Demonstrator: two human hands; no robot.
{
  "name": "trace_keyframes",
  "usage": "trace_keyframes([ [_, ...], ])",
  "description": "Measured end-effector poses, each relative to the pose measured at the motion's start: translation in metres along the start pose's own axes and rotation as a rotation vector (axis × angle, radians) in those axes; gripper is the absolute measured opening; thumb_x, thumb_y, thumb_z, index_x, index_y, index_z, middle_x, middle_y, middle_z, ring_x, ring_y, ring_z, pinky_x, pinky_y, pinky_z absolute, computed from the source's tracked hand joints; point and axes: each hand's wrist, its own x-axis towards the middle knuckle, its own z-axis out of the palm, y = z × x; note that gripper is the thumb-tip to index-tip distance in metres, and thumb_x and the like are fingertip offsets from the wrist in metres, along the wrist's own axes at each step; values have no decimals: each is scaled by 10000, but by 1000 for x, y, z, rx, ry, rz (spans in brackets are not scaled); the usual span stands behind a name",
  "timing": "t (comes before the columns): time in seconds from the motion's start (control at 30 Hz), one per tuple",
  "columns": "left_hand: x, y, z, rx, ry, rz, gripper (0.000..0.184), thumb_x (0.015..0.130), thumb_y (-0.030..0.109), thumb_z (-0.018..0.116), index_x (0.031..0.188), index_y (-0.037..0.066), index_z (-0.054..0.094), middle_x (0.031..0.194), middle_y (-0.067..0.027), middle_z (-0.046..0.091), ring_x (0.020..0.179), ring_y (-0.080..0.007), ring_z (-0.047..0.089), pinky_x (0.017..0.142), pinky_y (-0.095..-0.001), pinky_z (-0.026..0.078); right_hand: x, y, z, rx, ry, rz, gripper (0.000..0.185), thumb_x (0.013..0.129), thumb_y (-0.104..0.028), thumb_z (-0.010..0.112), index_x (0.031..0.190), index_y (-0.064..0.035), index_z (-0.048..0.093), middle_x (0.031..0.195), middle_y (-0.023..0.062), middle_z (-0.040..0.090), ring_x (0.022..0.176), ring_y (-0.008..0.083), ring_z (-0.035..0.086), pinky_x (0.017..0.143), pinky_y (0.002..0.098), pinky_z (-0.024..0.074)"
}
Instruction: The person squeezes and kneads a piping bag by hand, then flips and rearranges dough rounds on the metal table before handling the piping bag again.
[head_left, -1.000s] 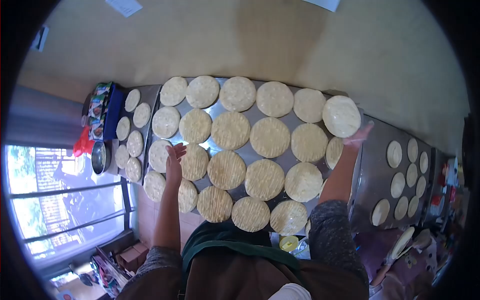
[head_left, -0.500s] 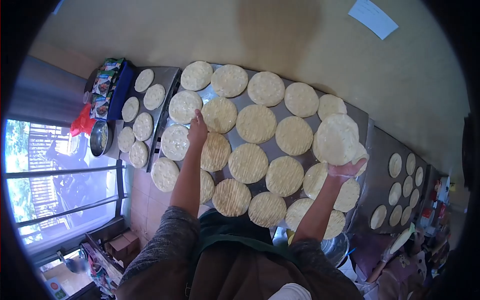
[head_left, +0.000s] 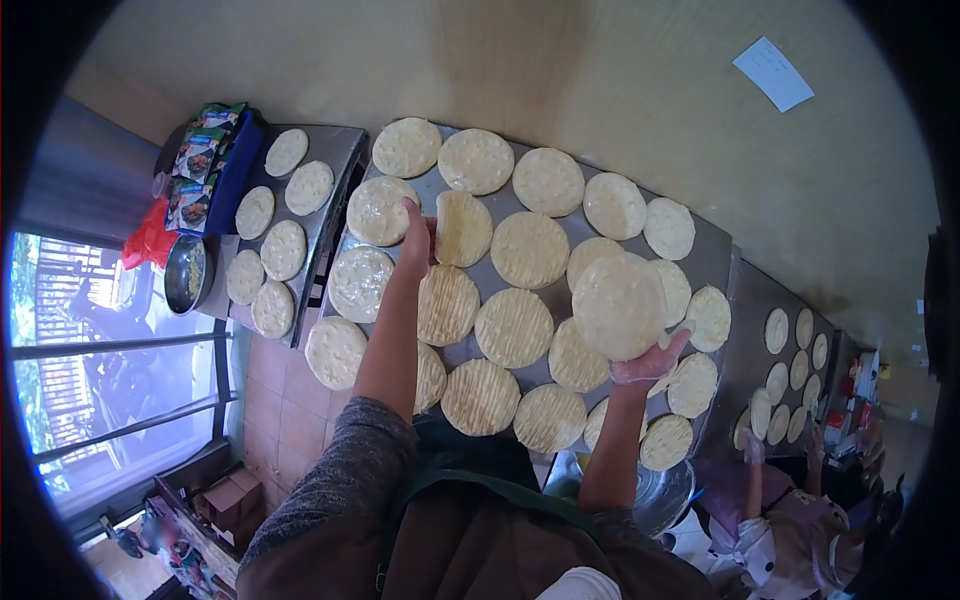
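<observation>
1. One round flatbread is gripped in the right hand, raised above others on the metal surface.
2. The left hand pinches the upturned edge of a second flatbread.
3. Leftward: dark bowl, blue crate.
4. Rightward: co-worker's hand.

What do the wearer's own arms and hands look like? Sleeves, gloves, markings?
Heathered dark-grey sleeves, forearms bare below them. The right hand has a translucent sheen, possibly a clear glove; whether the left hand has one is unclear. No watch, bracelet or marking visible on either arm.
</observation>
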Motion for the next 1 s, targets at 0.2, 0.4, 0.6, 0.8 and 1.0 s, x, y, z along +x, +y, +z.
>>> trace_keyframes([
  [0.2,9,7,-18,-365,-387,-164,1110,698,871,144,1348,-5,351,1298,-172,472,1176,-322,479,988,-446,369,-12,15,31,41,-32,122,889,822,-736,254,1413,-73,236,1449,120,286,1305,292,335,1046,500,310],
  [0.4,8,0,-42,-534,-563,-189,1084,705,864,176,1399,38,286,1384,-164,392,1265,-332,392,1050,-492,291,4,45,29,231,-180,226,875,822,-727,274,1409,-78,251,1437,119,309,1295,310,343,1053,501,295],
  [0.6,-17,1,-75,-749,-541,26,1061,737,830,245,1407,8,235,1429,-175,314,1311,-343,314,1071,-506,252,35,114,70,61,-24,273,873,816,-728,277,1396,-77,287,1424,119,334,1289,320,349,1065,502,271],
  [0.8,-86,21,-135,-899,-361,222,1036,759,804,274,1408,-2,221,1452,-181,265,1334,-351,263,1092,-506,197,73,211,75,163,-119,406,942,784,-772,260,1403,-62,269,1435,132,317,1298,333,335,1079,498,235],
  [1.0,-143,38,-170,-879,-257,285,1058,749,818,267,1410,-6,218,1456,-167,268,1344,-328,248,1099,-477,182,104,262,80,133,28,447,966,775,-785,253,1411,-58,248,1445,142,295,1313,325,314,1083,485,218],
])
